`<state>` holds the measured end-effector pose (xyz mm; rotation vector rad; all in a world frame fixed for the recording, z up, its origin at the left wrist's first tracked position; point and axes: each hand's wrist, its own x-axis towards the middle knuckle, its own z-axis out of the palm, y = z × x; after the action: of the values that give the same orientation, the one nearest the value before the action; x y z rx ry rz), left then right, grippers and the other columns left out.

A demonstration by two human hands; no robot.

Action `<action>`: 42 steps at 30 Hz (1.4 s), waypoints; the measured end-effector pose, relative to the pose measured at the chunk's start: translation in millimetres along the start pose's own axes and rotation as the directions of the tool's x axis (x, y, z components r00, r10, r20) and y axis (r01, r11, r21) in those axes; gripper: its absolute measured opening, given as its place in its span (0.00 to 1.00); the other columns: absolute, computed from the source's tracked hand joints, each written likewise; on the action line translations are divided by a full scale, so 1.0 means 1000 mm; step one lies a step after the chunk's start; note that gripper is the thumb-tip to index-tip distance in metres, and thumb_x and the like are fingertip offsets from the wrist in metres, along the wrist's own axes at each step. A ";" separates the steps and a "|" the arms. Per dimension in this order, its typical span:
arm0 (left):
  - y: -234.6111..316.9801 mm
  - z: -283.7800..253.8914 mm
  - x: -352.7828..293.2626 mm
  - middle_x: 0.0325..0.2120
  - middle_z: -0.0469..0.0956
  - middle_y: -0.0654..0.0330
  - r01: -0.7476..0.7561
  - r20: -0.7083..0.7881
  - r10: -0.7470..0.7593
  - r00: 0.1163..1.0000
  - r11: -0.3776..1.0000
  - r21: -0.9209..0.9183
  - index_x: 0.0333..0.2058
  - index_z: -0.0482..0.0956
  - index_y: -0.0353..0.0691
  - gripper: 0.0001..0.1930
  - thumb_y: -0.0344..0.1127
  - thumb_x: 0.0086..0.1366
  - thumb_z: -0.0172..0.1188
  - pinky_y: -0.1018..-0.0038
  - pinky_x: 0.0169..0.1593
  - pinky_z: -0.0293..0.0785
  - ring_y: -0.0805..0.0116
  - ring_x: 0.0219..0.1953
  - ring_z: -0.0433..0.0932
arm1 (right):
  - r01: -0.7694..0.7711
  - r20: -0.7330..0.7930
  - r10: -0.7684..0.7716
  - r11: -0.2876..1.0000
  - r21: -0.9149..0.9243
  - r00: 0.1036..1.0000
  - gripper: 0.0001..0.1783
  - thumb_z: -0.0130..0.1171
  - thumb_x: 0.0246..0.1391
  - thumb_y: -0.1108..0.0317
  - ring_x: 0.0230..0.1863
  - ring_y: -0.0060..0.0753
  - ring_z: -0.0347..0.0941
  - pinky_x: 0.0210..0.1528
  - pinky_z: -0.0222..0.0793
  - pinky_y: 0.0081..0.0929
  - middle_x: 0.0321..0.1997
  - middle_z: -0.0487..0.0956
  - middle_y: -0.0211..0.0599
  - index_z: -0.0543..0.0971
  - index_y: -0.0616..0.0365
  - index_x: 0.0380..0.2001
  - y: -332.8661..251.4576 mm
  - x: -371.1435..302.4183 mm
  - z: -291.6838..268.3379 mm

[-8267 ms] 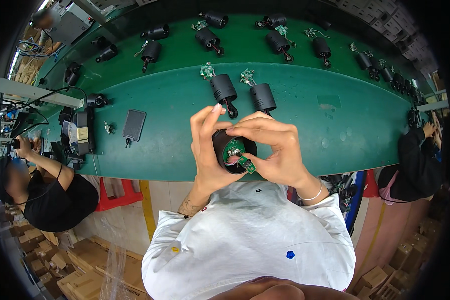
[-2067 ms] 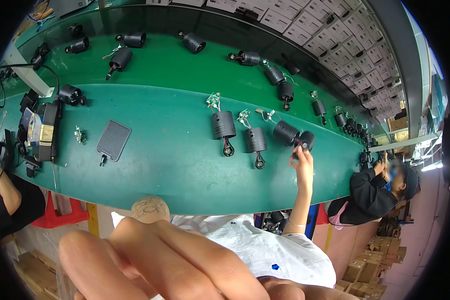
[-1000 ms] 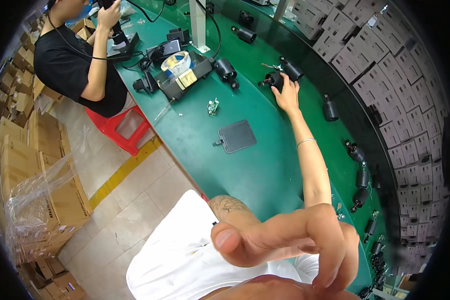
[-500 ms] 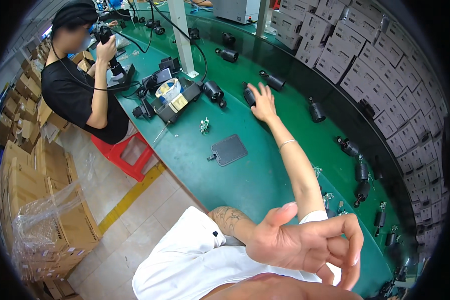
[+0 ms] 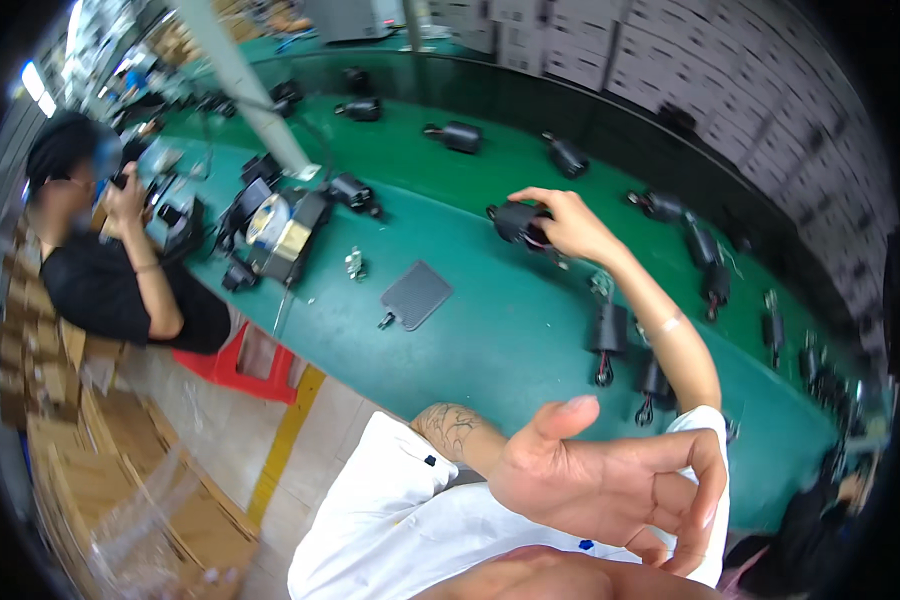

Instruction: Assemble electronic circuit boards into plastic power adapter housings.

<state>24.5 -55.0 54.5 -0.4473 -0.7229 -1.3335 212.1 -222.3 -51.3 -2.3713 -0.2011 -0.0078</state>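
Note:
My right hand (image 5: pixel 562 226) reaches out over the green workbench (image 5: pixel 470 370) with its fingers wrapped round a black cylindrical device (image 5: pixel 516 222). The hand hides part of the device. Close in front of me, my left hand (image 5: pixel 610 490) is raised, palm toward me, with the thumb apart and the fingers loosely bent; it holds nothing. On the bench left of the held device lie a flat dark grey paddle-shaped pad (image 5: pixel 417 295) and a small green circuit board (image 5: pixel 355 263). Two similar black cylinders lie beside my right forearm, one of them (image 5: pixel 610 328) with a small ring at its end.
Several black cylinders, such as one (image 5: pixel 567 156), lie along the brighter green strip behind. A black bin (image 5: pixel 300 245) holds a tape roll. Left, a co-worker (image 5: pixel 120 270) sits on a red stool (image 5: pixel 240 365), handling a dark device. Stacked cartons (image 5: pixel 140 460) stand on the floor.
My right hand has closed round a black cylinder and brought it nearer, off the back strip. My left hand stays put. The view has turned, shifting the bench and co-worker leftward.

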 end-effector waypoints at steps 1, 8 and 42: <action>-0.005 -0.003 0.000 0.43 0.70 0.50 0.053 0.011 -0.053 0.999 0.998 -0.039 0.49 0.56 0.37 0.42 0.74 0.54 0.38 0.68 0.43 0.61 0.61 0.42 0.68 | 0.023 -0.036 -0.022 0.999 0.032 0.999 0.27 0.46 0.40 0.84 0.33 0.36 0.77 0.37 0.71 0.32 0.41 0.82 0.41 0.78 0.60 0.47 -0.002 -0.035 -0.022; -0.035 -0.005 0.001 0.44 0.69 0.52 0.141 -0.055 -0.161 0.985 0.954 -0.266 0.49 0.56 0.38 0.44 0.75 0.50 0.40 0.69 0.43 0.59 0.62 0.41 0.68 | -0.457 -0.732 0.401 0.879 0.137 0.551 0.32 0.44 0.39 0.88 0.43 0.37 0.76 0.47 0.71 0.28 0.48 0.80 0.41 0.77 0.59 0.51 0.009 -0.267 -0.100; -0.016 -0.124 0.046 0.53 0.63 0.49 0.484 -0.281 0.434 0.856 -0.481 0.731 0.61 0.56 0.36 0.39 0.37 0.52 0.64 0.63 0.58 0.62 0.55 0.54 0.65 | -0.158 -0.705 0.259 0.965 0.207 0.660 0.44 0.67 0.27 0.78 0.46 0.39 0.72 0.49 0.69 0.33 0.49 0.73 0.40 0.68 0.57 0.56 0.003 -0.293 -0.083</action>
<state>39.0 -174.8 -3.0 1.6279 -1.1246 -0.1292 -72.4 -322.9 -12.0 -2.0590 0.4538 -0.8019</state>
